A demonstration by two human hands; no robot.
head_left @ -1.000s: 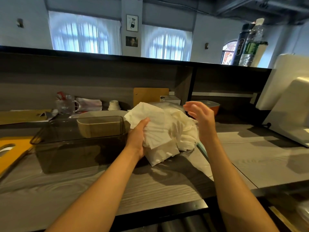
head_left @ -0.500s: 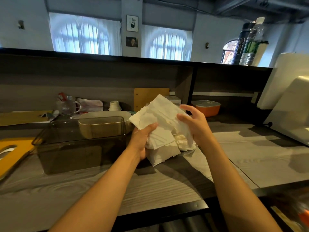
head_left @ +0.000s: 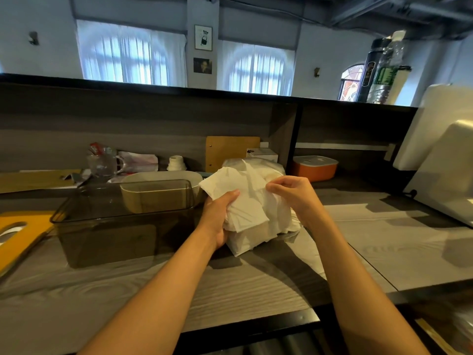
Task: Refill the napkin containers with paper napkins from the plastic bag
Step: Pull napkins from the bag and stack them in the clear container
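Over on the far left of the counter (head_left: 256, 285) there's a yellow board (head_left: 23, 234) with a cutout, well off from both hands. Next along is the dark see-through napkin container (head_left: 122, 221), sitting just left of the left hand (head_left: 220, 219), looks like nothing in it. A beige tub (head_left: 158, 190) shows behind it through the smoky wall.

The left hand's grip is closed around a messy bunch of white paper napkins (head_left: 245, 208), thumb on top, fingers tucked under, the stack tilted up off the counter. Behind that bunch the plastic bag (head_left: 258, 167) sits crumpled, more white stuff inside. The right hand (head_left: 294, 196) is right against the napkins' right side, its grip pinching a fold near the top edge.

Further right, an orange lidded box (head_left: 314, 167) sits in the shelf nook, well clear of both hands.
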